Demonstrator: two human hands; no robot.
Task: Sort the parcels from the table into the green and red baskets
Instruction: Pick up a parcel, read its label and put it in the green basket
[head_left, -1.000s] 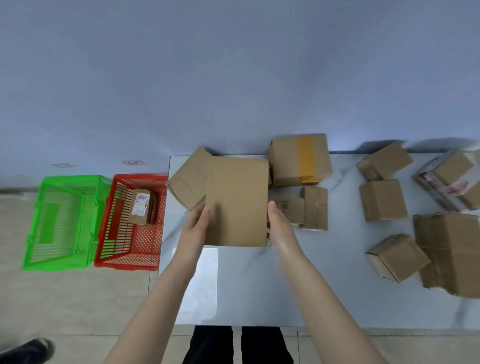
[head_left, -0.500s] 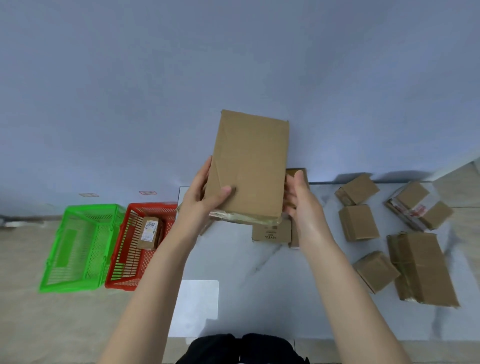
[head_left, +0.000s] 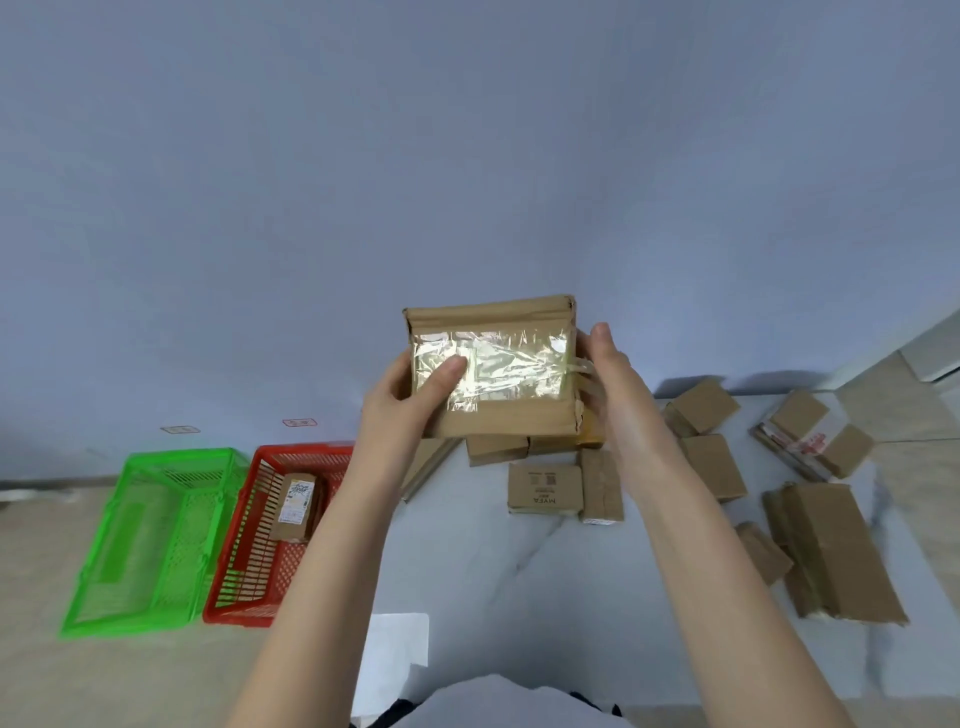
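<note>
I hold a brown cardboard parcel (head_left: 493, 366) up in front of me, above the table; a face covered in shiny clear tape is turned toward me. My left hand (head_left: 410, 405) grips its left side, thumb on the taped face. My right hand (head_left: 615, 379) grips its right edge. The green basket (head_left: 150, 540) stands on the floor at the left and looks empty. Beside it, the red basket (head_left: 260, 551) holds one labelled parcel (head_left: 295, 506).
Several more cardboard parcels lie on the white marble table (head_left: 493, 566): a small printed box (head_left: 545, 488) in the middle, others at the right, including a long flat one (head_left: 831, 551). The blue-grey wall rises behind the table. A white patch of light (head_left: 397, 647) lies near the front edge.
Both hands lifted the parcel off the table and turned it over; its plain face showed before, now the taped face is toward me. The view has tilted upward.
</note>
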